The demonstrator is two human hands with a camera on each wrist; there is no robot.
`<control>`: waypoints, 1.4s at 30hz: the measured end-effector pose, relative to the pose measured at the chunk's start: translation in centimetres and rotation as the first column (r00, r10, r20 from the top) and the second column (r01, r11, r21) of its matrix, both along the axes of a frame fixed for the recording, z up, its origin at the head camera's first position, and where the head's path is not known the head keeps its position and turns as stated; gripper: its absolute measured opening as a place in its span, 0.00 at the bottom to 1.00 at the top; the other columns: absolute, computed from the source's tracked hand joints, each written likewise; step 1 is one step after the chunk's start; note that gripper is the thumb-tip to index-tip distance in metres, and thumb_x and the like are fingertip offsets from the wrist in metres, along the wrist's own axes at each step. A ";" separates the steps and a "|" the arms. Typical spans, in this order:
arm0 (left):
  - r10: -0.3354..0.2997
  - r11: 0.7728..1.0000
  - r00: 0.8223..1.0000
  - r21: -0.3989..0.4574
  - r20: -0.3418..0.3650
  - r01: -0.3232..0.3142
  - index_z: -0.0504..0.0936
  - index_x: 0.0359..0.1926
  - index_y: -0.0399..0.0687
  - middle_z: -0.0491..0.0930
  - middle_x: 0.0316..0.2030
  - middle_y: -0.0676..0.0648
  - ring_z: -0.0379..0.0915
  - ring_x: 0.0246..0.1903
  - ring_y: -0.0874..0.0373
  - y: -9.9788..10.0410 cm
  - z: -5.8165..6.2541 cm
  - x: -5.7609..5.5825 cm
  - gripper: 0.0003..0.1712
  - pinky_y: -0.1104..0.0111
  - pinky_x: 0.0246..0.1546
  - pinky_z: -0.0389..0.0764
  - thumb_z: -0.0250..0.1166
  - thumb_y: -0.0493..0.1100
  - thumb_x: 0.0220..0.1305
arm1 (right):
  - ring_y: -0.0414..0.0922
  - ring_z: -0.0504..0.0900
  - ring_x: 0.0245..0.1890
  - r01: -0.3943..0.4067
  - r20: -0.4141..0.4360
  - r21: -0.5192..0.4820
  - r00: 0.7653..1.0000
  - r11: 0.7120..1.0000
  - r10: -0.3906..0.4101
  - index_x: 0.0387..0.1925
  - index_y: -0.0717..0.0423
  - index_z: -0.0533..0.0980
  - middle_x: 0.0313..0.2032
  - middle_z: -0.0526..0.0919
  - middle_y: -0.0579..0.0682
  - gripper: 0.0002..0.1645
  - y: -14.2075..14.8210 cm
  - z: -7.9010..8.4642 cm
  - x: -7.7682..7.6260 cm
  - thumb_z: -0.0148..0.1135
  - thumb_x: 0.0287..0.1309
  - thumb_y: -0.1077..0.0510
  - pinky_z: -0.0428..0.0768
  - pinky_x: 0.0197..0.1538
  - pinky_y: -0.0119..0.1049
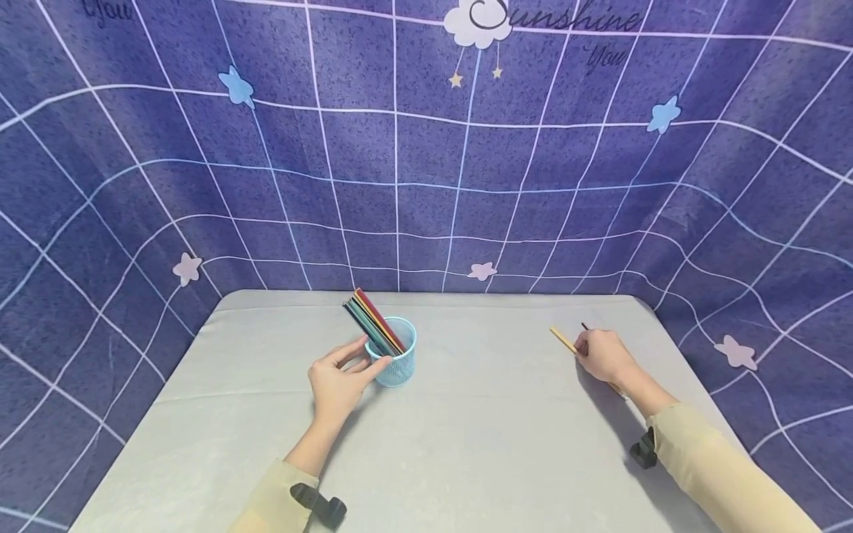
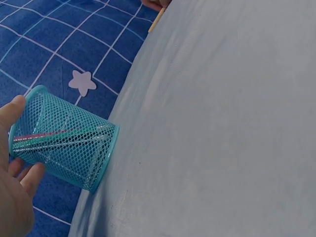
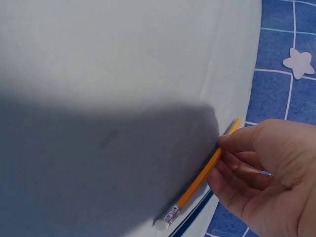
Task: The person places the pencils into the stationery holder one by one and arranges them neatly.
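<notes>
A light-blue mesh pencil cup point(image 1: 398, 370) stands upright on the table left of the middle. Several coloured pencils point(image 1: 375, 323), red, yellow, green and dark ones, lean leftward in it. My left hand point(image 1: 341, 381) holds the cup near its rim, thumb on one side and fingers on the other. Over at the right, my right hand point(image 1: 605, 357) pinches a yellow pencil point(image 3: 200, 178) between thumb and fingers; its eraser end lies close to the tabletop. Beside it, a dark blue pencil point(image 3: 193, 216) is partly hidden by the fingers.
The table wears a pale grey cloth point(image 1: 466, 437). Behind and at both sides hangs a blue curtain point(image 1: 426, 207) with a grid and stars. A dark device point(image 1: 318, 505) is strapped to the left wrist, another point(image 1: 643, 448) to the right.
</notes>
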State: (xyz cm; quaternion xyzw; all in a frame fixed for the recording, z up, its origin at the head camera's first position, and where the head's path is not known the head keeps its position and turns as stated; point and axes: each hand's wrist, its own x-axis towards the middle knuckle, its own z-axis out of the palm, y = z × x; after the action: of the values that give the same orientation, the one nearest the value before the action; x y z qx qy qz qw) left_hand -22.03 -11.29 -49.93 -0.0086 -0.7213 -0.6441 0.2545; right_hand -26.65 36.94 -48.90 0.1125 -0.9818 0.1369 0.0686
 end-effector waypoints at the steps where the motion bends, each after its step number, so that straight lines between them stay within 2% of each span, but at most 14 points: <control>1: -0.001 1.000 1.000 0.000 -0.001 0.001 0.91 0.48 0.35 0.91 0.46 0.33 0.91 0.45 0.36 0.0 0.0 0.0 0.30 0.64 0.40 0.94 0.90 0.35 0.39 | 0.51 0.87 0.30 -0.003 -0.005 -0.005 1.000 1.000 0.003 0.35 0.65 0.85 0.27 0.88 0.52 0.03 0.0 0.0 0.0 0.70 0.58 0.67 0.91 0.37 0.51; 7: 0.006 1.000 1.000 -0.010 -0.003 -0.006 0.91 0.48 0.36 0.91 0.47 0.33 0.91 0.45 0.36 0.0 -0.1 0.0 0.31 0.61 0.41 0.94 0.91 0.35 0.39 | 0.50 0.85 0.26 -0.026 -0.052 -0.027 0.998 0.999 0.024 0.33 0.64 0.85 0.24 0.87 0.52 0.03 -0.3 0.5 -0.3 0.71 0.55 0.67 0.89 0.35 0.50; 11: 0.024 0.999 1.000 -0.025 -0.008 -0.024 0.91 0.48 0.34 0.90 0.46 0.31 0.91 0.45 0.35 0.0 -0.5 -0.3 0.31 0.56 0.41 0.94 0.90 0.32 0.38 | 0.48 0.86 0.25 -0.038 -0.073 -0.068 0.997 0.997 0.033 0.32 0.64 0.84 0.25 0.88 0.53 0.03 -0.9 1.5 -0.7 0.70 0.54 0.67 0.88 0.34 0.49; 15: 0.035 0.999 0.999 -0.024 0.000 -0.035 0.90 0.48 0.30 0.90 0.46 0.29 0.90 0.44 0.32 0.1 -0.5 -0.3 0.30 0.51 0.42 0.94 0.88 0.29 0.39 | 0.48 0.86 0.26 -0.041 -0.074 -0.118 0.997 0.992 0.032 0.35 0.64 0.84 0.27 0.90 0.54 0.04 -1.8 3.1 -1.2 0.68 0.57 0.66 0.87 0.35 0.49; 18: 0.034 0.999 0.999 -0.008 0.012 -0.034 0.89 0.48 0.28 0.89 0.47 0.29 0.89 0.45 0.30 0.4 0.4 0.2 0.28 0.51 0.43 0.93 0.87 0.28 0.42 | 0.48 0.87 0.28 -0.050 -0.070 -0.151 0.997 0.987 0.039 0.36 0.63 0.85 0.28 0.90 0.55 0.05 -2.8 4.5 -1.5 0.66 0.60 0.65 0.88 0.37 0.49; 23: 0.030 1.000 1.000 -0.003 0.006 -0.030 0.89 0.49 0.27 0.89 0.47 0.28 0.89 0.45 0.29 0.8 1.9 1.1 0.25 0.66 0.42 0.94 0.85 0.28 0.46 | 0.49 0.90 0.28 -0.082 -0.134 -0.190 0.989 0.978 0.057 0.38 0.62 0.86 0.29 0.91 0.55 0.06 -4.6 6.9 -2.2 0.64 0.61 0.65 0.90 0.39 0.51; 25: 0.034 0.999 0.999 0.001 0.009 -0.034 0.89 0.48 0.27 0.89 0.47 0.28 0.88 0.45 0.29 0.7 1.6 0.9 0.26 0.67 0.41 0.94 0.85 0.28 0.46 | 0.49 0.90 0.28 -0.095 -0.171 -0.207 0.983 0.974 0.059 0.38 0.61 0.86 0.29 0.91 0.54 0.07 -5.4 8.0 -2.4 0.64 0.61 0.65 0.89 0.39 0.51; 28: 0.034 0.999 0.999 0.005 0.023 -0.035 0.90 0.48 0.28 0.89 0.48 0.29 0.89 0.45 0.30 0.5 0.7 0.3 0.26 0.60 0.43 0.94 0.86 0.28 0.45 | 0.47 0.90 0.29 -0.097 -0.205 -0.243 0.978 0.965 0.047 0.38 0.59 0.86 0.29 0.92 0.53 0.07 -6.4 9.6 -2.5 0.64 0.61 0.64 0.87 0.39 0.50; 31: 0.027 1.000 0.999 0.013 0.029 -0.028 0.90 0.48 0.31 0.90 0.48 0.31 0.90 0.46 0.33 0.2 -0.1 -0.2 0.26 0.55 0.44 0.93 0.87 0.29 0.45 | 0.46 0.90 0.30 -0.096 -0.223 -0.296 0.974 0.950 0.029 0.39 0.58 0.85 0.30 0.92 0.52 0.06 -7.4 11.2 -2.6 0.64 0.62 0.64 0.84 0.41 0.45; 37: 0.002 0.999 1.000 0.039 0.010 -0.003 0.91 0.48 0.35 0.90 0.48 0.33 0.90 0.46 0.36 -0.1 -0.6 -0.5 0.27 0.56 0.43 0.94 0.88 0.33 0.44 | 0.42 0.89 0.32 -0.103 -0.254 -0.404 0.967 0.909 -0.003 0.40 0.59 0.82 0.34 0.91 0.55 0.05 -8.9 13.5 -2.8 0.64 0.65 0.62 0.79 0.37 0.26; 40: 0.005 0.999 1.000 0.033 0.011 -0.006 0.91 0.48 0.35 0.90 0.48 0.33 0.90 0.46 0.36 -0.1 -0.5 -0.4 0.27 0.57 0.43 0.94 0.88 0.33 0.44 | 0.37 0.87 0.33 -0.143 -0.258 -0.467 0.966 0.873 0.020 0.42 0.61 0.81 0.36 0.89 0.56 0.05 -9.7 14.0 -2.9 0.65 0.67 0.63 0.78 0.36 0.20; 42: 0.009 1.000 1.000 0.028 0.015 -0.009 0.91 0.49 0.35 0.90 0.49 0.33 0.90 0.46 0.36 -0.1 -0.5 -0.3 0.27 0.57 0.43 0.94 0.88 0.33 0.44 | 0.34 0.86 0.33 -0.184 -0.254 -0.525 0.966 0.831 0.053 0.42 0.63 0.79 0.37 0.88 0.57 0.05 -10.3 14.2 -2.9 0.65 0.67 0.65 0.82 0.35 0.20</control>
State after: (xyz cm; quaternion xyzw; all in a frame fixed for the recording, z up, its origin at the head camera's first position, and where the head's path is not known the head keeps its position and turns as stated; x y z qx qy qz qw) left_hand -22.32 -11.37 -50.42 0.0031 -0.7140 -0.6532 0.2522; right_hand -29.58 26.60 -34.69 0.1643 -0.8788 0.4002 0.2015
